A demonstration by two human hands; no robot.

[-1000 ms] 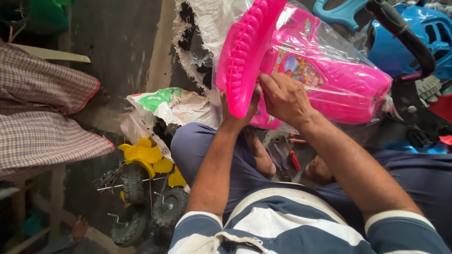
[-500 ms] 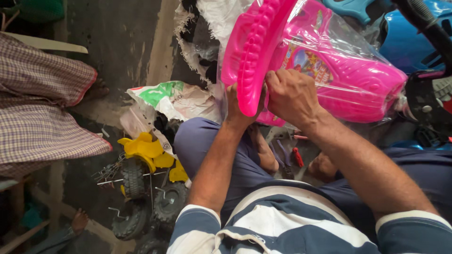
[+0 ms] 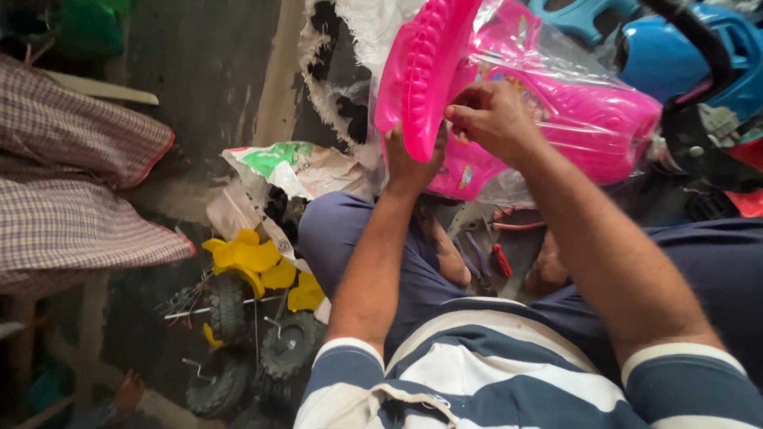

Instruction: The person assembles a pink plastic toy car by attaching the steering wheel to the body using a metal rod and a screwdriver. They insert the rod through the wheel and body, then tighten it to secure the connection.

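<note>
Pink plastic toy car body, wrapped in clear plastic film, held up in front of the person's chest, above the lap. A pink ribbed seat-back piece stands on edge at its near end, curving upward and out of the top of the view.

Right hand: raised, wrist bent, knuckles toward the camera. Fingers curled and pinched together on the lower edge of the ribbed piece where it meets the body. Closed tight; whether something small sits between the fingertips cannot be told. Forearm runs down and rightward to the striped sleeve.

Left hand: just below and left of the right hand, mostly hidden behind the ribbed piece. Palm pressed up against its underside, supporting it; fingers wrap out of sight, so the degree of closure is not visible. Forearm nearly vertical, elbow low by the striped shirt.

Below the hands: folded legs in dark blue trousers, bare feet, and a red-handled tool lying between them.

Left of the grip: crumpled white sack with green print. Lower left of it, yellow plastic parts and black toy wheels on metal axles, on the floor.

Right of the grip, behind the pink body: blue toy car bodies and a black handle.

Far left: checked cloth.
</note>
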